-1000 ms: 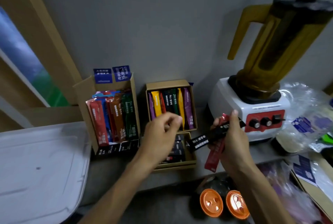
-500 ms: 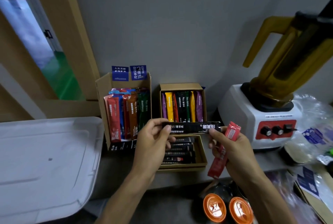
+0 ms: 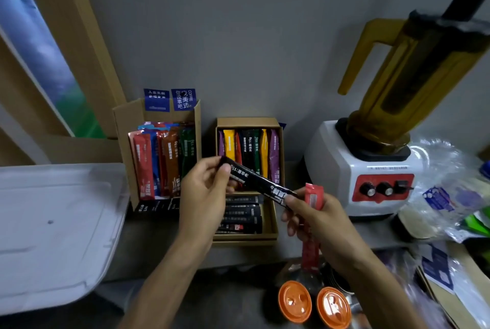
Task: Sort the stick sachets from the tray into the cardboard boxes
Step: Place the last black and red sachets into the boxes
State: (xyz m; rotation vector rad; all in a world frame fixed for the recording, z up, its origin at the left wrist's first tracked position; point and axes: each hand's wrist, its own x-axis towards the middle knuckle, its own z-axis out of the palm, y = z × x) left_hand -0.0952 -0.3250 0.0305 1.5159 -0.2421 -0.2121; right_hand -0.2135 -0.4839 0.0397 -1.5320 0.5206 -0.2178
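A black stick sachet (image 3: 256, 183) is stretched between both hands above the boxes. My left hand (image 3: 205, 193) pinches its upper left end. My right hand (image 3: 315, 220) pinches its lower right end and also holds a red stick sachet (image 3: 312, 225) hanging downward. Behind them stands an upright cardboard box (image 3: 249, 122) with yellow, purple, green and black sachets. Below it lies a flat cardboard box (image 3: 270, 228) with black sachets laid sideways. A taller cardboard box (image 3: 127, 122) at the left holds red, blue, brown and green sachets. The white tray (image 3: 53, 230) lies at the far left.
A blender with a white base (image 3: 334, 169) and amber jug (image 3: 413, 77) stands at the right. Two orange lids (image 3: 314, 302) sit near the bottom edge. Clear plastic bags and packets (image 3: 450, 196) crowd the right side. A grey wall is directly behind the boxes.
My left hand reached over and took the free end of the black sachet. The sachet went from level to tilted, left end up. The red sachet stays in my right hand.
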